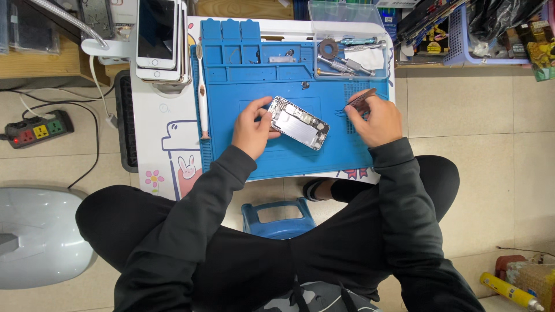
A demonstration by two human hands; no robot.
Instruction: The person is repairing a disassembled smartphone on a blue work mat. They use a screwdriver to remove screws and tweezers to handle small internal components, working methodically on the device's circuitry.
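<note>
1. The person is sitting low over a small white worktop (151,124), both arms in dark sleeves reaching onto a blue repair mat (272,69).
2. The left hand (252,128) is steadying an opened phone housing (299,122), its grip clamped on the near left end; the housing is lying slantwise around the middle of the mat, metal insides facing up.
3. The right hand (378,119) is pinching a thin dark tool (361,99), fingers together on it, just beside the mat's right edge and apart from the housing.
4. My worry is a slip: the housing is being held at one end only, so a push from the tool could, I think, spin it or gouge the exposed parts.
5. A clear plastic box (350,40) of small tools is sitting at the mat's far right corner, near the right hand; a careless lift of that wrist could knock it.
6. A stack of phones (160,37) is resting at the far left, with a white brush (202,86) lying along the mat's left edge.
7. Open room is lying between the two hands and along the mat's near strip; the right hand is working close to the worktop's right edge, so anything dropped there would likely be falling to the tiled floor (480,173).
</note>
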